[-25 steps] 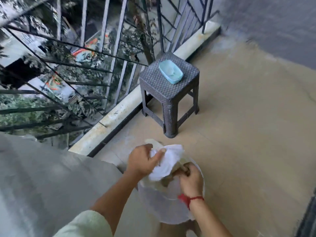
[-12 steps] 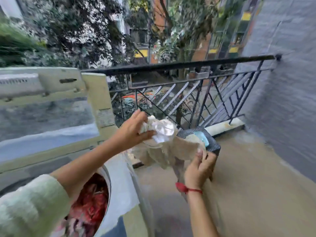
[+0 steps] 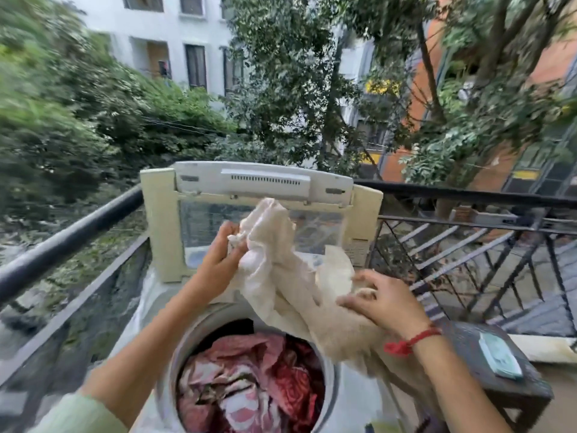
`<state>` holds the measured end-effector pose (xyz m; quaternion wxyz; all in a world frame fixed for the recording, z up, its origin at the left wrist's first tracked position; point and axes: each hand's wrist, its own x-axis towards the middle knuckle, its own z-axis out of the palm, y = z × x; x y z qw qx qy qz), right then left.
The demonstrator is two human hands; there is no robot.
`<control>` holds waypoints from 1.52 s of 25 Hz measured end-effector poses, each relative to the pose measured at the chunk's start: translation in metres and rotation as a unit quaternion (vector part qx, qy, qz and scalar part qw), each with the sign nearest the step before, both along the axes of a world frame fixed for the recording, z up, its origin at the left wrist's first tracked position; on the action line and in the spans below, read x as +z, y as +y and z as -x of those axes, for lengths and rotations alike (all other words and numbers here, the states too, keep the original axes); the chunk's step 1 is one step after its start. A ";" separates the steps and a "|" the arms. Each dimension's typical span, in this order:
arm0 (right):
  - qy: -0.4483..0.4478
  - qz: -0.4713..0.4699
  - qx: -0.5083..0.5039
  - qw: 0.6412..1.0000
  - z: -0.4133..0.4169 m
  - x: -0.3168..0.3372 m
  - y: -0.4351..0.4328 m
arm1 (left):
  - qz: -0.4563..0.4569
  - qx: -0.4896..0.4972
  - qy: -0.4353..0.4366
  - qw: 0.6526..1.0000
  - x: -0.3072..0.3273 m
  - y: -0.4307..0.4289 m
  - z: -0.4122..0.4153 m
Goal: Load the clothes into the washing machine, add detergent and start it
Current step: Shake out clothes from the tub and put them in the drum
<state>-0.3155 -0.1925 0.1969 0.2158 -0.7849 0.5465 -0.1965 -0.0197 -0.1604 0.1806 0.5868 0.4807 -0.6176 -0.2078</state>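
Cream garment point(image 3: 281, 276): thin, limp, crumpled cloth, held above the round drum mouth of the washing machine point(image 3: 184, 348), in front of its raised lid point(image 3: 262, 182) of yellowed plastic with a clear pane. Its long axis slants from upper left down to lower right. Left hand point(image 3: 218, 260) grips the bunched upper end; right hand point(image 3: 384, 304) curls its fingers round the lower end. Inside the drum lies rumpled red-and-pink floral fabric point(image 3: 249, 379). Right of the machine, a dark woven stool point(image 3: 462, 354) carries a pale blue oblong dish point(image 3: 499, 359).

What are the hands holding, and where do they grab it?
A cream cloth: the left hand grips its bunched top, the right hand its lower part.
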 end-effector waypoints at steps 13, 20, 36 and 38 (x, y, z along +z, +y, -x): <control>0.075 -0.150 0.186 0.968 -0.131 -0.117 -0.037 | -0.173 -0.121 0.164 0.964 -0.035 0.025 -0.120; 0.106 -0.280 0.218 0.929 -0.161 -0.202 -0.021 | -0.207 -0.218 0.233 0.925 -0.022 0.040 -0.115; -0.353 0.312 -0.147 0.870 -0.062 -0.002 -0.055 | 0.162 0.310 -0.053 0.935 0.010 -0.011 -0.103; -0.359 0.292 -0.062 0.884 -0.064 -0.004 -0.042 | 0.202 0.295 0.000 0.934 0.017 -0.008 -0.087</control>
